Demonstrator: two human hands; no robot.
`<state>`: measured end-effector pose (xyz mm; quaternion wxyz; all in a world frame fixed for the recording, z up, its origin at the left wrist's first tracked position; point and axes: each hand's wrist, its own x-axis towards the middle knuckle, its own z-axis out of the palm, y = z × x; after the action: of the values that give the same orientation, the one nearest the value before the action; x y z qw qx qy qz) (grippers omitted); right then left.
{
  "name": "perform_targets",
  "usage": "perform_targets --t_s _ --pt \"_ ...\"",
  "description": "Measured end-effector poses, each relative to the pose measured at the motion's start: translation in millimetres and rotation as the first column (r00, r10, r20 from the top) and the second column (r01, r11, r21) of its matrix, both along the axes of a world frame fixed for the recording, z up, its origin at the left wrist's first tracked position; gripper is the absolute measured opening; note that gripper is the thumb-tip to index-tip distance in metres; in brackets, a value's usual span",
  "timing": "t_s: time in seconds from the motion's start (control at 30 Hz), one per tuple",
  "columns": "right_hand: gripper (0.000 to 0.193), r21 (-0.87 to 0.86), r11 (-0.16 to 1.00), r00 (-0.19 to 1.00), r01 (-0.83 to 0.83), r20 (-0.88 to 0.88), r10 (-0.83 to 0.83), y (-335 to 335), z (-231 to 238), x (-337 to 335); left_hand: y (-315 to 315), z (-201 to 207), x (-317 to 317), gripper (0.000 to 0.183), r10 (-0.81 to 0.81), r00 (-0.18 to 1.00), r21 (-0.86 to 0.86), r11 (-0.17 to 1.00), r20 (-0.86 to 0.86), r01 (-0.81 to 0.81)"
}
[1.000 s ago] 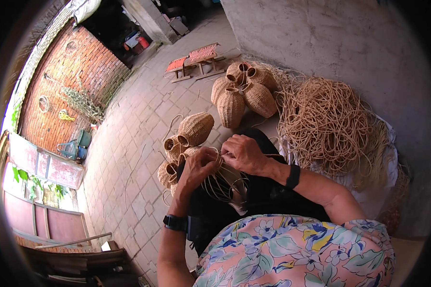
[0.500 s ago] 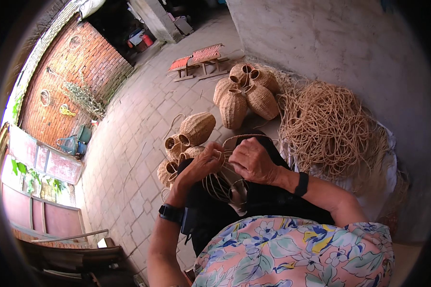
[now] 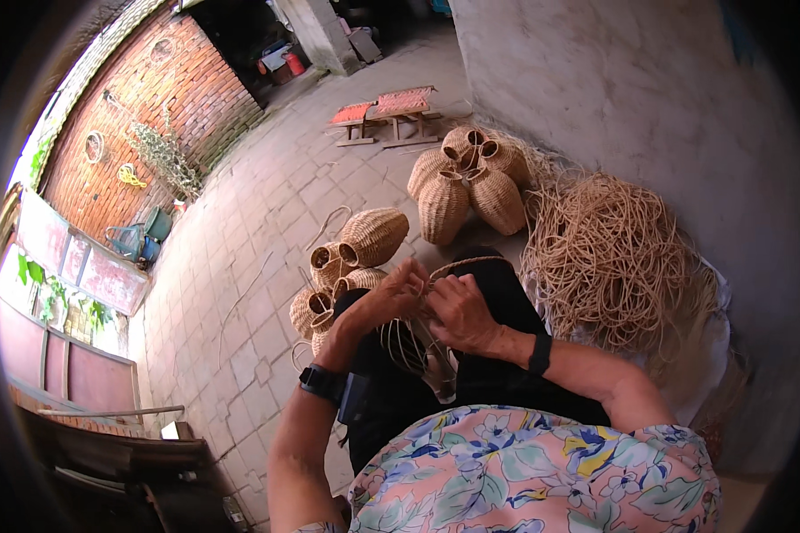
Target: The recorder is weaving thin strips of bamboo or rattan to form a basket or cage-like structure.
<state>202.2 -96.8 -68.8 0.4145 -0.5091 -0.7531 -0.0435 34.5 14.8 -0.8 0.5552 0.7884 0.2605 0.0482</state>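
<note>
Over my lap, my left hand [image 3: 391,295] is closed with fingers pinched on a tan twisted cord [image 3: 473,260]. Right beside it, my right hand [image 3: 460,313] curls its fingers round the same cord, whose length arcs away to the right over my dark-clothed knee. Exactly where each fingertip grips is partly hidden by the knuckles. Loose straw strands [image 3: 404,348] dangle below the hands between my legs. What they join to is hard to make out.
Woven vase-shaped baskets [image 3: 375,236] lie close beyond my left hand. More baskets [image 3: 444,206] stand grouped farther off. A large heap of cord [image 3: 609,258] sits at right by the grey wall [image 3: 596,89]. Low red-topped stools [image 3: 404,105] stand farther back.
My hands have drawn closer together, the right one shifting left toward the left one. The whole view has turned slightly. Both hands stay on the cord.
</note>
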Motion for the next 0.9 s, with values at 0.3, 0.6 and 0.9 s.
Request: perform_targets --t_s 0.3,0.6,0.9 --pt "0.021 -0.086 0.996 0.998 0.027 -0.056 -0.032 -3 7 -3 -50 -6 -9 0.014 0.181 0.976 0.678 0.702 0.124 -0.217" --pt "0.020 -0.259 0.962 0.996 0.092 0.042 -0.084 -3 29 -11 -47 -15 -10 0.012 0.167 0.983 0.694 0.699 0.075 -0.172" --pt "0.015 -0.357 0.930 0.951 -0.091 -0.307 -0.024 0 24 -7 -39 -16 -18 0.011 0.099 0.993 0.662 0.741 0.058 -0.113"
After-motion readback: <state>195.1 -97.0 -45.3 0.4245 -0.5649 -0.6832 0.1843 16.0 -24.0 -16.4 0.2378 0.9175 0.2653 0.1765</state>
